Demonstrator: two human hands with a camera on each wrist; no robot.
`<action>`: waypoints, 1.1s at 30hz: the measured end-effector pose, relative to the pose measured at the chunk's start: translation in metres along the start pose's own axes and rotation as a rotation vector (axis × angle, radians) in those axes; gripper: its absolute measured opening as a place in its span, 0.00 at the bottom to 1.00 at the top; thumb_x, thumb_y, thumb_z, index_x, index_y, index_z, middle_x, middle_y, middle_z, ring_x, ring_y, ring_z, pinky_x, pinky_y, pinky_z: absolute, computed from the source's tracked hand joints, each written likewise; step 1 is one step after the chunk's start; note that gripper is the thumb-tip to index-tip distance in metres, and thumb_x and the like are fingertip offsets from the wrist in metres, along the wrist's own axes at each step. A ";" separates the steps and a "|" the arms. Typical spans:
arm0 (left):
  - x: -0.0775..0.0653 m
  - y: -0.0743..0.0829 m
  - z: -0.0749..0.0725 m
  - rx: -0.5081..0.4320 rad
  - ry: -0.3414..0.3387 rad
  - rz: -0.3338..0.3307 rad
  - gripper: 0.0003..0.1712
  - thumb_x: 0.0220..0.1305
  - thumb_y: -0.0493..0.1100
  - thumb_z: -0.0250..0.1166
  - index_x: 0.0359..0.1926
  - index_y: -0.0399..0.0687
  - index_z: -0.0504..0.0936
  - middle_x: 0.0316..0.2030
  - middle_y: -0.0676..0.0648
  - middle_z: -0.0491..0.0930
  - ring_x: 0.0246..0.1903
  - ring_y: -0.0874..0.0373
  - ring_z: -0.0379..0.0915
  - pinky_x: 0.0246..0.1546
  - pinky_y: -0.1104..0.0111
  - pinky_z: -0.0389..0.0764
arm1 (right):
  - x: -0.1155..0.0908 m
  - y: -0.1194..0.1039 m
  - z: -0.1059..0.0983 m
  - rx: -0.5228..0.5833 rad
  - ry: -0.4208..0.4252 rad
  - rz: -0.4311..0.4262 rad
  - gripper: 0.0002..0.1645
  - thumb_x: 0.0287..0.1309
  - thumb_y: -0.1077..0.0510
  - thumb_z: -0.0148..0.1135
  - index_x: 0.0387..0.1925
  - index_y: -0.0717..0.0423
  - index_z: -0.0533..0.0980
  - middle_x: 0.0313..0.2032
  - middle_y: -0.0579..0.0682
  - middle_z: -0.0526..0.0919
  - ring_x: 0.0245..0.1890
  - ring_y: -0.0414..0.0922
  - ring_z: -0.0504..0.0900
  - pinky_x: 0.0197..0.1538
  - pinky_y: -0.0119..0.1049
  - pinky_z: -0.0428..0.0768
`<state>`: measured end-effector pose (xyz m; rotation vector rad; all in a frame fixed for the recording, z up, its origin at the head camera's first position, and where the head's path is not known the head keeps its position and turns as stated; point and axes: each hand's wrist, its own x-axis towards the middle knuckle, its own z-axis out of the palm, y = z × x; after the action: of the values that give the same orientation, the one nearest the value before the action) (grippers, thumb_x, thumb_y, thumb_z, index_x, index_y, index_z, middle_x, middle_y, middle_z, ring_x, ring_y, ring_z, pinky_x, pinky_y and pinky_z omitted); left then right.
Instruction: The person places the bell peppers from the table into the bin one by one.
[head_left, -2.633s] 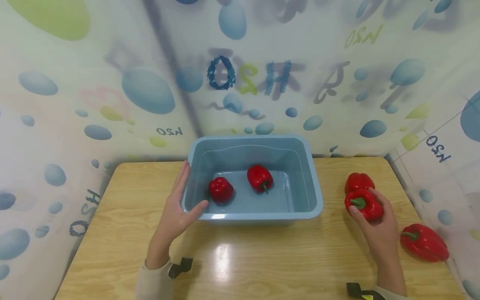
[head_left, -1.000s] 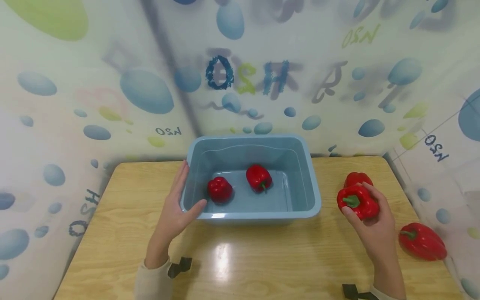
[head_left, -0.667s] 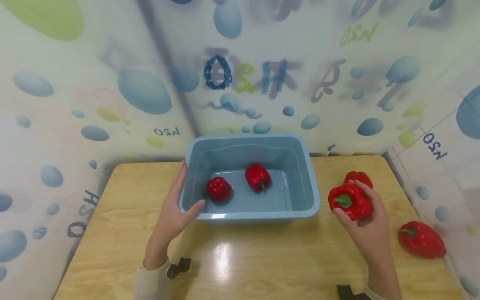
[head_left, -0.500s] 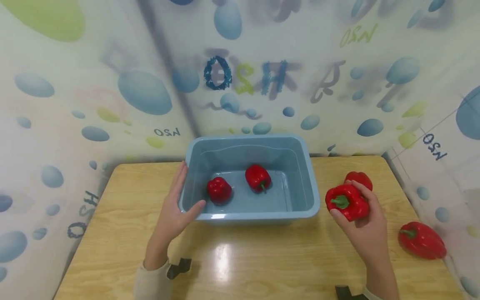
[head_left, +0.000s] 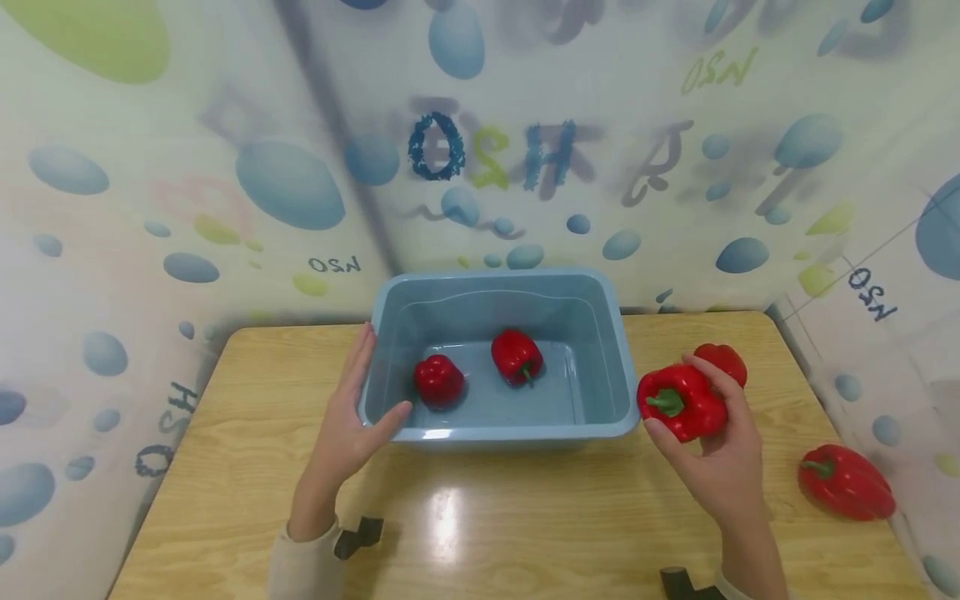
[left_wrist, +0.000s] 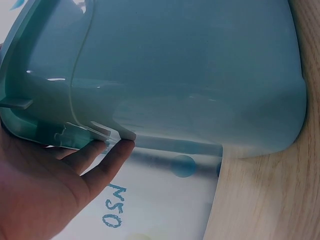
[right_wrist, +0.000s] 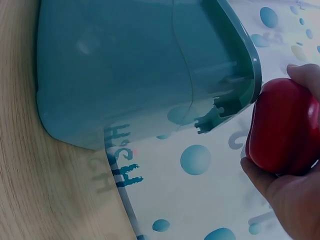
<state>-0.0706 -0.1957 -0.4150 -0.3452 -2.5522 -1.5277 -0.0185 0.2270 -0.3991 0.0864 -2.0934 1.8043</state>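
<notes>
My right hand (head_left: 723, 458) grips a red bell pepper (head_left: 686, 408), its green stem facing left, just off the right rim of a light blue plastic tub (head_left: 510, 432). In the right wrist view thumb and fingers wrap the pepper (right_wrist: 285, 127) from both sides. My left hand (head_left: 352, 425) rests against the tub's left end, fingers straight along the outside and thumb at the front rim. The left wrist view has its fingertips touching the tub wall (left_wrist: 190, 75). Inside the tub lie two red bell peppers, one on the left (head_left: 438, 381) and one near the middle (head_left: 516, 357).
Behind my right hand another red pepper (head_left: 723, 362) sits on the wooden table (head_left: 525, 517), partly hidden. One more pepper (head_left: 846, 482) lies near the table's right edge. A patterned wall covering (head_left: 525, 208) rises directly behind the tub.
My right hand has lifted the pepper away from the one behind it and carried it left to the tub's right rim. The left hand and the tub stay in place.
</notes>
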 end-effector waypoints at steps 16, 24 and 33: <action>-0.001 -0.001 0.001 0.005 0.006 -0.006 0.58 0.60 0.43 0.71 0.85 0.65 0.51 0.86 0.56 0.47 0.84 0.44 0.47 0.70 0.26 0.66 | 0.008 0.007 0.009 0.170 -0.081 -0.219 0.58 0.36 0.87 0.67 0.74 0.74 0.58 0.71 0.56 0.73 0.69 0.48 0.72 0.56 0.24 0.85; -0.001 -0.002 0.001 0.010 0.000 -0.010 0.58 0.61 0.43 0.71 0.85 0.67 0.50 0.86 0.57 0.46 0.84 0.45 0.46 0.70 0.25 0.65 | 0.011 0.004 0.011 0.150 -0.112 -0.244 0.58 0.35 0.87 0.68 0.73 0.73 0.60 0.70 0.57 0.73 0.68 0.48 0.74 0.56 0.25 0.85; 0.000 -0.002 0.001 0.007 0.000 -0.004 0.57 0.61 0.43 0.71 0.85 0.66 0.50 0.86 0.57 0.46 0.84 0.45 0.46 0.70 0.25 0.65 | 0.013 0.003 0.014 0.089 -0.113 -0.263 0.59 0.33 0.86 0.70 0.73 0.74 0.60 0.70 0.57 0.73 0.68 0.48 0.74 0.56 0.24 0.85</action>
<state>-0.0708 -0.1961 -0.4174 -0.3391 -2.5595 -1.5203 -0.0343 0.2167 -0.3990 0.4752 -1.9671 1.7666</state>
